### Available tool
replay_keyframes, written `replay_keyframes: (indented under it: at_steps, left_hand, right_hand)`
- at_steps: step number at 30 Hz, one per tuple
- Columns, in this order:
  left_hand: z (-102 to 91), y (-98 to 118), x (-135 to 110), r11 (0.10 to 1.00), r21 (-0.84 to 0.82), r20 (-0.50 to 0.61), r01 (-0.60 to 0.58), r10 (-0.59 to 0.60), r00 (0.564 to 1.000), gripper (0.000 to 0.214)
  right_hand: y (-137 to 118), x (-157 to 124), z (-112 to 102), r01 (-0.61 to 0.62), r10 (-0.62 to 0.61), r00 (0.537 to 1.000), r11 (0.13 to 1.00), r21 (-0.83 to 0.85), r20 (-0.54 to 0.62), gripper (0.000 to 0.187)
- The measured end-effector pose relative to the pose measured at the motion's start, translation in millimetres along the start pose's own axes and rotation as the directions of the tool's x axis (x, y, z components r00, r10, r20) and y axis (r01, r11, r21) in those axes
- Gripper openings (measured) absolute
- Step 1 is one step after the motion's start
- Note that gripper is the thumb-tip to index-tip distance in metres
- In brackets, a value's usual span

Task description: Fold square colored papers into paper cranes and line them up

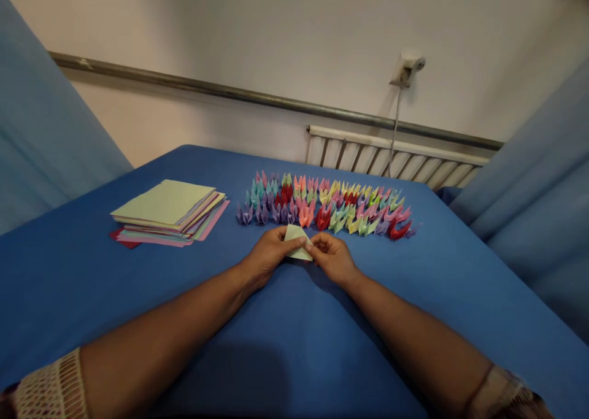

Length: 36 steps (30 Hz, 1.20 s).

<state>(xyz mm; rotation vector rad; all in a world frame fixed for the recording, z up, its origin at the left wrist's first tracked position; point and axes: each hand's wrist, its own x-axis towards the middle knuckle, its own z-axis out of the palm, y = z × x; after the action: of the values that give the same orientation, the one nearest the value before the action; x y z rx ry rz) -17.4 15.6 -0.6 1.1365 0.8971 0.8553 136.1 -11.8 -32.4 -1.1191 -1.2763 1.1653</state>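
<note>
Pinching a pale green paper (297,242) between them, left hand (267,254) and right hand (332,256) crease it flat on the counter (294,345).

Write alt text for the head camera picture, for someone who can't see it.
Two bare hands, left hand and right hand, pinch a small pale green folded paper over a blue table. Behind them stand rows of colourful folded paper figures, and a stack of coloured paper sheets lies to the left.

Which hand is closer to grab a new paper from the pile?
Probably the left hand: the paper stack lies on its side of the blue table. Both hands hold the folded green paper.
</note>
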Motion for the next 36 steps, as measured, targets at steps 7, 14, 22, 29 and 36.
replay_keyframes:
  at_steps: [7,14,22,29,36]
  left_hand:
    - [-0.7,0.0,-1.8,0.997,0.076,-0.014,0.019,-0.018,1.000,0.030]
    - [1.5,2.8,-3.7,0.997,0.074,-0.028,0.023,-0.021,0.999,0.031]
    - [0.2,4.9,-4.5,0.976,0.216,0.042,0.005,-0.014,0.999,0.036]
    - [-5.5,1.2,0.3,0.993,0.114,-0.005,0.015,-0.014,1.000,0.034]
    - [-5.2,0.0,0.1,1.000,0.010,-0.025,0.023,-0.023,0.999,0.030]
  right_hand:
    - [-5.7,3.6,-5.1,-0.005,0.006,0.997,1.000,0.014,-0.082,0.036]
    - [-5.1,1.5,-3.6,-0.024,0.027,0.998,0.998,0.066,-0.056,0.035]
    - [-5.1,1.7,-4.3,-0.017,0.017,0.997,1.000,-0.003,-0.078,0.040]
    - [-6.0,1.7,-5.6,-0.075,0.073,0.996,0.996,0.039,0.045,0.043]
    - [-0.8,-0.2,-2.7,-0.149,0.134,0.980,0.985,0.092,0.149,0.041]
